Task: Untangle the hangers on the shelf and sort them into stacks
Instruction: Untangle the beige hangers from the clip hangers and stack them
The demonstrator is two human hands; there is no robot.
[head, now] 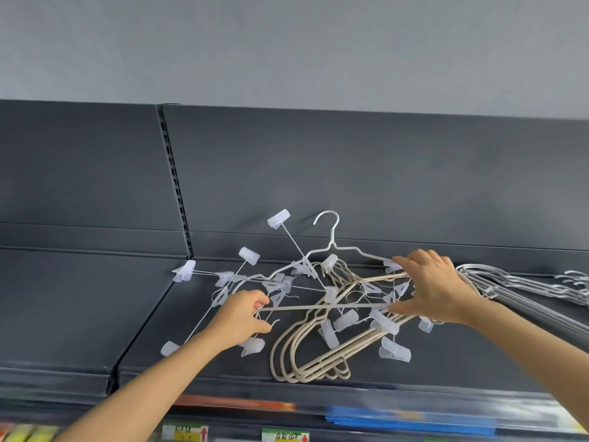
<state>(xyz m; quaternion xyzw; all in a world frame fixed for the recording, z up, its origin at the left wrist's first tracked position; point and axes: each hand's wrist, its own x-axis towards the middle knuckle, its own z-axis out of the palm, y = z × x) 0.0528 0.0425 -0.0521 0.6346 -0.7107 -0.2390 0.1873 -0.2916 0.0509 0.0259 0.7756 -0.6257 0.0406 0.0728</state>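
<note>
Dark grey metal shelf [478, 362] carries the tangle of hangers [328, 291], which lies in the middle of the board, close to the back panel. In the tangle, a white wire hanger [331, 237] stands up with its hook against the panel. Several beige hangers [296, 355] lie nested together toward the front edge. Thin wire hangers with translucent clips [279, 218] stick out to the left.

The left hand [242, 317] has its fingers curled round the left end of a thin pale bar [318, 307]. This bar seems to belong to one of the hangers, but in the knot I cannot follow it. The right hand [436, 288] has its fingers spread wide: the forefinger lies on the shoulder of the white wire hanger, and the thumb tip touches the right end of the same bar.

Just behind the right hand a row of grey hangers [516, 285] lies flat. Below the shelf edge, blurred price labels [185, 432] show.
</note>
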